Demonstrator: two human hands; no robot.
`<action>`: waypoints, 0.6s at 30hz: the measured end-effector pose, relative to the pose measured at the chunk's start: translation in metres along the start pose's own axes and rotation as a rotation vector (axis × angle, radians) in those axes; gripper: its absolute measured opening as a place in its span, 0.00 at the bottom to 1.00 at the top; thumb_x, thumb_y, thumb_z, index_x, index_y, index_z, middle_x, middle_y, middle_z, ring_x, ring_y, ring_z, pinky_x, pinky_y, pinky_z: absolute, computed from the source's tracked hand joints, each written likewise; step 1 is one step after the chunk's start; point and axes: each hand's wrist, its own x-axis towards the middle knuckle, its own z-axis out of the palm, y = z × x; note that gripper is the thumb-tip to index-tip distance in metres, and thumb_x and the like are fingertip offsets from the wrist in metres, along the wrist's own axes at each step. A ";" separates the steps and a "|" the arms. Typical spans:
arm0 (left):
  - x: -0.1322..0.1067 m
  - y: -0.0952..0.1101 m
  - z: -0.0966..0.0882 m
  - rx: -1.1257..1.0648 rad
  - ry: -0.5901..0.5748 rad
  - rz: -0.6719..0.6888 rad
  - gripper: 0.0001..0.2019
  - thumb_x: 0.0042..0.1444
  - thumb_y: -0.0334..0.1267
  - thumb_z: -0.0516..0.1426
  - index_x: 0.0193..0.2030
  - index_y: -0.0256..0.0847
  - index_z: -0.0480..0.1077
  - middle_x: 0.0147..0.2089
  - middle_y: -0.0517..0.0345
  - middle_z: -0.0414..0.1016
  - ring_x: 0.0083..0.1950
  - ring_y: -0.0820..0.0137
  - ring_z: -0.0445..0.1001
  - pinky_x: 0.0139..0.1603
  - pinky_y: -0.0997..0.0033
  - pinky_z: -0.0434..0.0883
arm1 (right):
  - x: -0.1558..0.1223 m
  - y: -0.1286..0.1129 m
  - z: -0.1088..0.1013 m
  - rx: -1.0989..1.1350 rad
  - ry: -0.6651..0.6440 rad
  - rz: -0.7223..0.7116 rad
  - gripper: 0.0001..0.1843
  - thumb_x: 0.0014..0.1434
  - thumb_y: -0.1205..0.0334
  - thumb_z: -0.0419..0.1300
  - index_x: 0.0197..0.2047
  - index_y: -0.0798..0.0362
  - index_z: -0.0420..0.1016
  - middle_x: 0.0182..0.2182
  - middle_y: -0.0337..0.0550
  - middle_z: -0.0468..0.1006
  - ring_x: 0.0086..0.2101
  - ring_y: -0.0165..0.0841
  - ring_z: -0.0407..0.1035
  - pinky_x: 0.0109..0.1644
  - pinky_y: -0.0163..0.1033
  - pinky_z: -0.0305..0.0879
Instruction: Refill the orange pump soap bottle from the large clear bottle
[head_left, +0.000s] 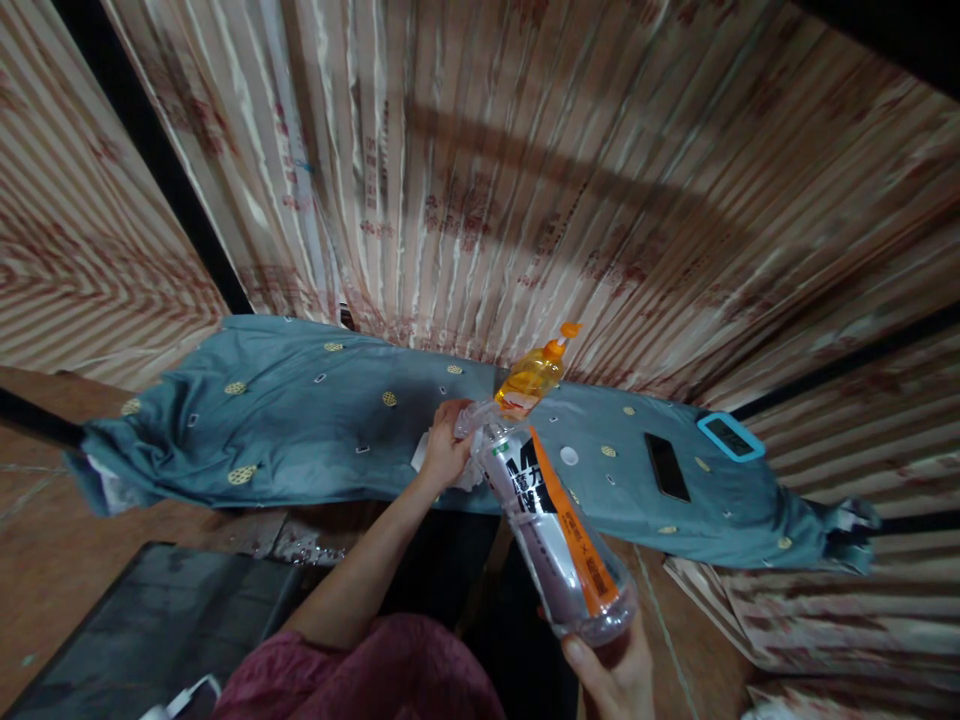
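Note:
My right hand (615, 675) grips the base of a clear plastic bottle (555, 530) with a white, black and orange label, tilted so its neck points away from me. My left hand (444, 448) is closed around a crumpled white tissue (424, 452) pressed at the bottle's mouth, over the blue cloth (300, 430). An orange dish-soap bottle (534, 375) with a flip-top cap stands just behind the bottle's neck. A small white bottle cap (569, 456) lies on the cloth to the right.
The blue patterned cloth covers a long low surface before a pinkish striped curtain (525, 180). A black phone (667, 466) and a blue-framed device (730, 436) lie on it at the right. A dark panel (150, 620) sits at lower left.

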 end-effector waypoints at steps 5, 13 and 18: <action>-0.001 0.000 -0.001 -0.005 -0.007 -0.011 0.17 0.54 0.40 0.62 0.51 0.41 0.74 0.50 0.47 0.76 0.54 0.54 0.75 0.57 0.52 0.72 | -0.002 0.000 0.002 -0.033 0.009 -0.039 0.46 0.37 0.45 0.79 0.57 0.47 0.70 0.41 0.42 0.81 0.51 0.48 0.76 0.53 0.43 0.71; -0.002 0.001 -0.001 -0.017 -0.009 -0.014 0.17 0.55 0.40 0.62 0.51 0.40 0.73 0.50 0.47 0.75 0.55 0.56 0.74 0.58 0.55 0.71 | -0.004 -0.001 0.004 0.003 0.014 -0.020 0.52 0.35 0.45 0.80 0.62 0.46 0.66 0.43 0.39 0.79 0.53 0.45 0.75 0.56 0.39 0.69; -0.001 -0.003 0.000 -0.003 -0.006 0.004 0.18 0.55 0.41 0.62 0.52 0.39 0.72 0.49 0.47 0.75 0.53 0.57 0.74 0.57 0.53 0.72 | -0.004 -0.001 0.004 -0.009 -0.004 -0.013 0.53 0.36 0.44 0.79 0.62 0.48 0.65 0.44 0.41 0.80 0.53 0.45 0.75 0.55 0.39 0.69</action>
